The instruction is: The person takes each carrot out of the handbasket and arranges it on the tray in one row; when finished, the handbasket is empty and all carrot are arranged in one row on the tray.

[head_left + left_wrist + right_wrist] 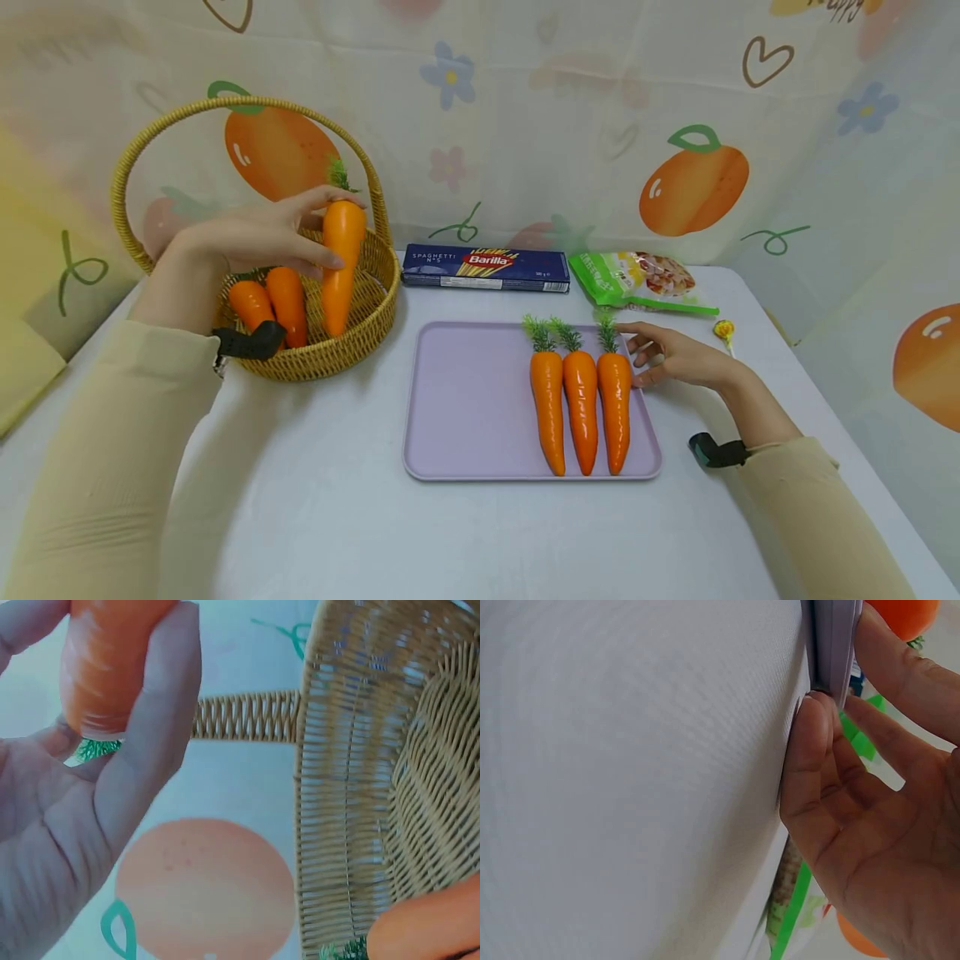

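Observation:
My left hand [258, 233] holds an orange toy carrot [343, 250] over the wicker basket [318, 364], green tuft up and tip down. In the left wrist view, fingers and thumb wrap the thick end of this carrot [112, 652]. Two more carrots [287, 304] lie inside the basket. At the right edge of the lilac tray [472, 400], my right hand [678, 358] pinches the rim, thumb on one side and fingers on the other in the right wrist view. Three carrots [581, 408] lie side by side on the tray's right part, tufts to the back.
Behind the tray lie a blue spaghetti box [486, 268] and a green snack bag [645, 282]. A yellow-wrapped lollipop [723, 331] lies to the right of the tray. The basket's tall handle [135, 158] arches above my left hand. A printed curtain [510, 125] hangs along the back.

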`<move>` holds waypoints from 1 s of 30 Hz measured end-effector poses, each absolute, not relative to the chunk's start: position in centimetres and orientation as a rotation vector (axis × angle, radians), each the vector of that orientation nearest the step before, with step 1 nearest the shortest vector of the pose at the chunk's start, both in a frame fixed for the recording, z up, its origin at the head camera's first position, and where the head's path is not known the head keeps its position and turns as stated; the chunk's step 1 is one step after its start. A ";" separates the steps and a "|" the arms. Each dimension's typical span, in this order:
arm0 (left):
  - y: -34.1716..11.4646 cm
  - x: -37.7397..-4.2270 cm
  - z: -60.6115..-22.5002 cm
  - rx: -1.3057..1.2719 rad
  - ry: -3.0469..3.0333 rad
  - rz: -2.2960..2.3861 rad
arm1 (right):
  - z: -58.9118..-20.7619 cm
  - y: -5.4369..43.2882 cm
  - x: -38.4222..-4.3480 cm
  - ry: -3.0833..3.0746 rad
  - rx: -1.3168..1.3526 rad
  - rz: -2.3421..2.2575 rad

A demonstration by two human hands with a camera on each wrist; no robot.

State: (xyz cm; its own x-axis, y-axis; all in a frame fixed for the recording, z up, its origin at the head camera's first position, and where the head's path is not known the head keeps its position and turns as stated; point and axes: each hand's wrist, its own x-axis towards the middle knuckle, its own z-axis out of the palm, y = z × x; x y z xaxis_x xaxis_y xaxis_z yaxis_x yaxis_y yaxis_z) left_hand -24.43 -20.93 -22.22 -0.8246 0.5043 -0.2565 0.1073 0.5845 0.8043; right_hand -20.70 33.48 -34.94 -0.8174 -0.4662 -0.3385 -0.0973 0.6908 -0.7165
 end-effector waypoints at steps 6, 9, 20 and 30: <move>-19.4 -23.6 -22.2 0.543 2.308 1.145 | -34.9 33.5 -20.7 2.401 -0.437 -0.976; -18.4 -23.4 -22.5 0.574 2.251 1.181 | -35.0 33.4 -20.6 2.397 -0.435 -0.980; -15.0 -22.6 -23.5 0.760 2.154 1.160 | -34.8 33.3 -20.4 2.403 -0.429 -0.978; -12.5 -22.0 -25.2 0.718 2.129 1.141 | -34.8 33.3 -20.4 2.392 -0.430 -1.003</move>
